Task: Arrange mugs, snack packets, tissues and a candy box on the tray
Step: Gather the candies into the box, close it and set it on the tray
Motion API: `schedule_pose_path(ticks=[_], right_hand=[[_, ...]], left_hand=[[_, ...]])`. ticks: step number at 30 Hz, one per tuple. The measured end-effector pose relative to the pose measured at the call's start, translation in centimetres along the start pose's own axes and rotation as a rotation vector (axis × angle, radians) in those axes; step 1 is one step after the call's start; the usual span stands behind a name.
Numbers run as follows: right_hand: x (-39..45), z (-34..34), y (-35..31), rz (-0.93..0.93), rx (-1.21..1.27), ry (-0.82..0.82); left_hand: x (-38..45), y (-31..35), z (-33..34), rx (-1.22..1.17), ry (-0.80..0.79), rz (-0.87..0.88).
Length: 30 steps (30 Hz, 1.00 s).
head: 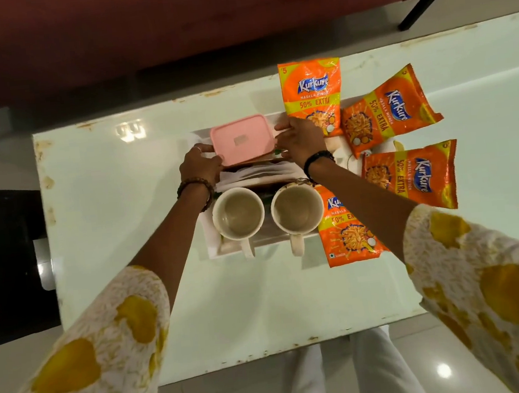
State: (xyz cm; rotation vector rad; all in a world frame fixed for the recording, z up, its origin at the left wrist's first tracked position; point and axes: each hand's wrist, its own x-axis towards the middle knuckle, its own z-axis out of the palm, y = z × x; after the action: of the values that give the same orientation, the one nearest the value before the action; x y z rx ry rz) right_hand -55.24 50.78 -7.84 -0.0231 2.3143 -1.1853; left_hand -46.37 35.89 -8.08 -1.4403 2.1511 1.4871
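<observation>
Both arms are stretched out forward over the pale glass surface (124, 184), sleeves ending mid-forearm, beaded bracelets on both wrists. The left hand (200, 167) has its grip pressed against the near-left edge of the pink candy box (241, 139), fingers curled around the corner. The right hand (302, 140) comes in from the other side, fingers pinching the box's right edge with the thumb low and fingertips on top. So the box is clamped between the two hands, sitting at the far end of the white tray (214, 248), tilted a bit.

Just behind the box toward the person there's a stack of white tissues (259, 172) in the tray, then two cream mugs side by side, the left mug (238, 213) and the right mug (297, 208), handles pointing back at the person.

Four orange snack packets sit off to the right: one at the far side (311, 93), one angled beside it (392, 107), one further right (414, 175), and a near one (347, 232) partly under the right forearm, right up against the tray.
</observation>
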Motion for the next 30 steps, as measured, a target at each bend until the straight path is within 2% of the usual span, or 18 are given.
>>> schedule_pose_path(ticks=[3,7,9,11,14,16,18,20,22,26,30], right_hand=[[-2.4,-1.6,0.4,-0.088,-0.003,0.039],[-7.0,-5.8,2.5,-0.195,0.017,0.318],[-9.5,-8.0,4.9,-0.112,0.067,0.493],[-12.0,-9.5,8.0,0.049,0.170,0.635],[-14.1,-9.9,12.0,0.341,0.288,0.735],[-14.1,-10.0,13.9,0.462,0.254,0.721],[-13.3,-9.9,14.8,0.505,0.288,0.632],[-12.1,-10.0,15.2,0.507,0.388,0.534],[-11.1,-10.4,15.5,0.470,0.372,0.496],[-10.1,-11.5,15.9,0.417,0.278,0.479],[-10.0,-12.9,16.8,0.428,0.262,0.490]], left_hand=[[-1.1,-0.7,0.0,-0.033,0.060,0.049],[-3.3,-3.9,-0.8,-0.089,0.303,0.134],[-4.5,-6.0,-1.2,-0.135,0.358,0.088],[-5.7,-8.1,-1.1,-0.155,0.355,0.000],[-7.6,-10.7,-0.2,-0.139,0.279,-0.081],[-8.8,-11.6,0.8,-0.090,0.244,-0.083],[-9.5,-11.9,1.5,-0.072,0.281,-0.104],[-9.6,-12.0,1.9,-0.117,0.310,-0.145],[-9.2,-12.0,1.9,-0.150,0.303,-0.178],[-9.2,-12.3,1.8,-0.157,0.260,-0.188],[-10.5,-13.0,2.9,-0.289,0.243,-0.230]])
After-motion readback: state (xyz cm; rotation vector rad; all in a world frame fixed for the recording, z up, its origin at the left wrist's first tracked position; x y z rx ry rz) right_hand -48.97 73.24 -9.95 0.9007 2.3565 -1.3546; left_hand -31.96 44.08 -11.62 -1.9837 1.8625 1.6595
